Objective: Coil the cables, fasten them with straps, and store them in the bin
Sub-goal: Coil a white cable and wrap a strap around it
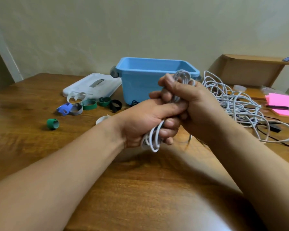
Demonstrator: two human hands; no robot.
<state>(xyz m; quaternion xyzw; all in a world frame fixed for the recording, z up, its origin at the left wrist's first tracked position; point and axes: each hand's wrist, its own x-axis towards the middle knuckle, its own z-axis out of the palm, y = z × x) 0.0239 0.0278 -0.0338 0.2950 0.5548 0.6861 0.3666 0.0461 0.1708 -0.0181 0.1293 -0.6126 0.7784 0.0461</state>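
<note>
Above desk (pixel 140 180) centre, coiling step seemingly near done: left hand (pixel 145 120) and right hand (pixel 197 104) both clenched round white cable coil (pixel 151 140), bin (pixel 140 80) at 12 o'clock behind; next likely one hand freed for straps (pixel 88 104) at 10 o'clock.

Soft, even indoor light with a warm yellowish cast filled the scene, moderately bright and without glare. A faint, diffuse shadow lay on the brown wooden table (pixel 157 184) beneath the left hand (pixel 145 124) and right hand (pixel 197 104). The wide lens curved the table's edges and tilted the pale door frame (pixel 5 52) at the left. The forearms near the bottom edge were blurred, and the coiled white cable (pixel 151 140) looked slightly soft.
</note>
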